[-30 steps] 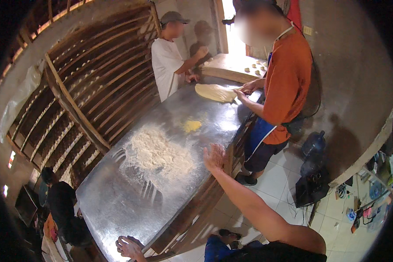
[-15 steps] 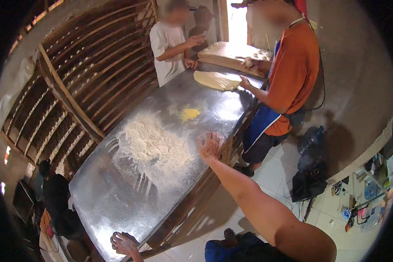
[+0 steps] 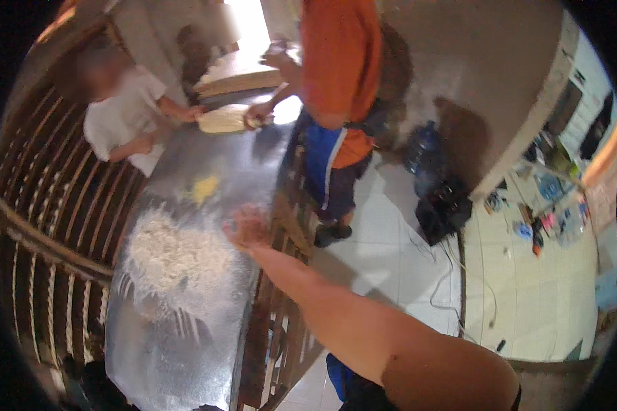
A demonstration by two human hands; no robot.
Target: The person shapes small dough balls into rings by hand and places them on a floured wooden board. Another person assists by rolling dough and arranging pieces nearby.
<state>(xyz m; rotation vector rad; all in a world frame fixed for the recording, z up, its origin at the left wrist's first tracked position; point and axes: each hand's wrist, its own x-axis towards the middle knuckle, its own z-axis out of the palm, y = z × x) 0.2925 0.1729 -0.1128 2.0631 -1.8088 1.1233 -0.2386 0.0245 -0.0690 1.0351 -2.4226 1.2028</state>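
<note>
Right hand [image 3: 248, 227] open, palm down, blurred, at flour pile's [image 3: 178, 257] right edge on metal table [image 3: 164, 356]. Left hand out of view. Risk: sweeping flour over table edge onto floor.

The metal table [image 3: 185, 342] lies bare toward its near end, so a hand can sweep freely there. Farther up, the flour heap [image 3: 175, 257] fills the middle, with the right hand [image 3: 248, 226] at its edge. The far end is blocked by two people and a flat dough sheet [image 3: 223, 120].
</note>
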